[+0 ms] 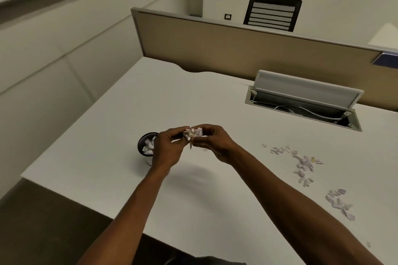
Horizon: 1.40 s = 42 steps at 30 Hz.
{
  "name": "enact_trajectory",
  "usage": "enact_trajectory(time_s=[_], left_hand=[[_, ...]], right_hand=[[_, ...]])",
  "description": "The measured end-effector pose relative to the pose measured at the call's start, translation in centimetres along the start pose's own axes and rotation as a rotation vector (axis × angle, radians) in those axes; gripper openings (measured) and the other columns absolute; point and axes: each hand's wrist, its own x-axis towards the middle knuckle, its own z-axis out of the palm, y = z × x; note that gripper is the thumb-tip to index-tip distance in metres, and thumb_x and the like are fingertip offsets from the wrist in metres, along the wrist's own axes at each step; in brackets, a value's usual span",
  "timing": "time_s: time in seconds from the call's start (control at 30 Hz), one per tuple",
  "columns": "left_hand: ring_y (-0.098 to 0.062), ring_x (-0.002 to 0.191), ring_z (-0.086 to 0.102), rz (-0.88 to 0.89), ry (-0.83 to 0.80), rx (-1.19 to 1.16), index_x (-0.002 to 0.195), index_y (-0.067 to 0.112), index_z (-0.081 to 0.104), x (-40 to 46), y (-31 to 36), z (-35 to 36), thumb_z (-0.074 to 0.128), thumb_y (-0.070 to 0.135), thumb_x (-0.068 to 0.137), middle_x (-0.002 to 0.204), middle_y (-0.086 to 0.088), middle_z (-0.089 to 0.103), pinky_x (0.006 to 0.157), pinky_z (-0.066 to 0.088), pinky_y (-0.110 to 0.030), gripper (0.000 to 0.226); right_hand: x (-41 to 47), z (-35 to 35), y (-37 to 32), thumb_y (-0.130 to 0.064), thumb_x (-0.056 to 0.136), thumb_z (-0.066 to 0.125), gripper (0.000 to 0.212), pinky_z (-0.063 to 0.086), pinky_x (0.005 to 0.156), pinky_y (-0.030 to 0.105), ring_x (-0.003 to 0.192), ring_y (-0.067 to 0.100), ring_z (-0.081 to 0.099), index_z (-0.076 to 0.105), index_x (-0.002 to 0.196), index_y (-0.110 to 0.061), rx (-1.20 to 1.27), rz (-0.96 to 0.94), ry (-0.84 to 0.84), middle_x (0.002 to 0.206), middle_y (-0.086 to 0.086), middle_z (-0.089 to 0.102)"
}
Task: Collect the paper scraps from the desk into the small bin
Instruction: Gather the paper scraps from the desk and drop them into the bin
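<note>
Mid-transfer: wad of paper scraps (193, 133) pinched between both hands, just right of the small bin (147, 143).

Your left hand (167, 149) and right hand (212, 143) are together, fingertips curled onto the same wad above the desk (215, 200). The bin is already holding scraps, partly hidden behind your left hand. More loose scraps (303, 162) lie well apart to your right, with another cluster (339, 202) nearer the desk edge. Scraps look featherlight, soft, crushable, likely to flutter or shed; one bit hangs below the wad. Compress it, grip from both sides, release low over the rim. The open cable tray (301, 103) sits behind.
</note>
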Motion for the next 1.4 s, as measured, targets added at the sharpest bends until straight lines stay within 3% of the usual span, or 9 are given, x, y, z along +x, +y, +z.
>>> enact_trajectory(time_s=[0.1, 0.33, 0.53, 0.67, 0.93, 1.03, 1.17, 1.3, 1.4], left_hand=[[0.003, 0.093, 0.071, -0.001, 0.090, 0.055, 0.106, 0.024, 0.078, 0.5, -0.3, -3.0, 0.080, 0.012, 0.082, 0.097, 0.015, 0.077, 0.081, 0.054, -0.016, 0.027], [-0.005, 0.096, 0.071, -0.066, 0.208, 0.182, 0.107, 0.024, 0.077, 1.8, -2.5, -8.4, 0.083, 0.021, 0.080, 0.103, 0.007, 0.078, 0.085, 0.059, -0.029, 0.028], [-0.013, 0.093, 0.071, -0.060, 0.206, 0.379, 0.111, 0.017, 0.076, 2.3, -4.8, -10.3, 0.078, 0.007, 0.082, 0.107, -0.001, 0.076, 0.077, 0.056, -0.020, 0.031], [-0.021, 0.100, 0.070, 0.021, 0.115, 0.455, 0.121, 0.012, 0.070, 2.0, -5.5, -10.4, 0.073, -0.006, 0.081, 0.113, -0.007, 0.074, 0.083, 0.056, -0.024, 0.045], [-0.020, 0.128, 0.058, 0.194, 0.146, 0.564, 0.136, 0.013, 0.059, 0.3, -6.4, -10.7, 0.064, 0.009, 0.094, 0.137, -0.006, 0.063, 0.109, 0.045, -0.034, 0.043], [-0.012, 0.146, 0.035, 0.270, -0.048, 0.754, 0.147, 0.019, 0.047, -0.7, -7.3, -10.4, 0.044, 0.023, 0.104, 0.151, 0.002, 0.050, 0.124, 0.022, -0.046, 0.044], [-0.015, 0.154, 0.015, 0.311, -0.150, 1.011, 0.153, 0.022, 0.037, -1.1, -8.6, -10.4, 0.036, 0.032, 0.104, 0.158, 0.007, 0.039, 0.126, 0.009, -0.050, 0.050], [-0.025, 0.152, 0.021, 0.349, -0.049, 0.975, 0.145, 0.017, 0.049, -0.7, -8.1, -9.9, 0.032, 0.037, 0.103, 0.150, 0.001, 0.051, 0.124, 0.016, -0.049, 0.050], [-0.026, 0.148, 0.030, 0.365, 0.046, 0.863, 0.137, 0.012, 0.057, -0.7, -7.5, -9.2, 0.042, 0.032, 0.101, 0.142, -0.005, 0.058, 0.121, 0.028, -0.048, 0.044]], right_hand=[[2.0, 3.0, -0.7, 0.009, 0.082, 0.073, 0.031, 0.060, 0.079, 0.026, 0.090, 0.020, 0.074, 0.069, 0.113, 0.005, -0.041, 0.006, -0.053, 0.105, 0.019, 0.074], [5.6, 8.6, -0.8, 0.009, 0.077, 0.077, 0.036, 0.059, 0.093, 0.042, 0.105, 0.037, 0.071, 0.068, 0.111, 0.007, -0.139, 0.073, -0.042, 0.111, 0.028, 0.071], [6.7, 11.0, -0.1, -0.001, 0.075, 0.078, 0.044, 0.060, 0.090, 0.043, 0.107, 0.031, 0.069, 0.070, 0.118, -0.008, -0.419, 0.090, 0.004, 0.116, 0.016, 0.071], [6.1, 11.9, 0.0, -0.007, 0.081, 0.069, 0.046, 0.057, 0.093, 0.033, 0.113, 0.019, 0.065, 0.067, 0.126, -0.016, -0.653, -0.039, -0.036, 0.126, 0.004, 0.068], [4.6, 11.2, 0.6, -0.009, 0.082, 0.057, 0.041, 0.053, 0.091, 0.037, 0.112, 0.031, 0.064, 0.066, 0.123, -0.009, -1.023, -0.393, -0.058, 0.121, 0.010, 0.071], [3.9, 10.0, 3.1, -0.005, 0.089, 0.050, 0.054, 0.035, 0.115, 0.050, 0.146, 0.037, 0.033, 0.047, 0.143, -0.008, -1.369, -0.510, -0.170, 0.149, 0.012, 0.051], [3.5, 9.1, 5.5, -0.010, 0.093, 0.047, 0.066, 0.009, 0.122, 0.058, 0.155, 0.037, 0.000, 0.026, 0.155, -0.009, -1.534, -0.503, -0.246, 0.164, 0.011, 0.026], [3.1, 8.1, 5.5, -0.001, 0.087, 0.050, 0.055, 0.031, 0.119, 0.049, 0.143, 0.038, 0.038, 0.051, 0.141, -0.005, -1.235, -0.661, -0.070, 0.145, 0.019, 0.053], [2.8, 5.1, 6.2, -0.004, 0.090, 0.053, 0.042, 0.045, 0.107, 0.036, 0.130, 0.030, 0.051, 0.062, 0.131, -0.010, -1.042, -0.459, 0.237, 0.134, 0.013, 0.060]])
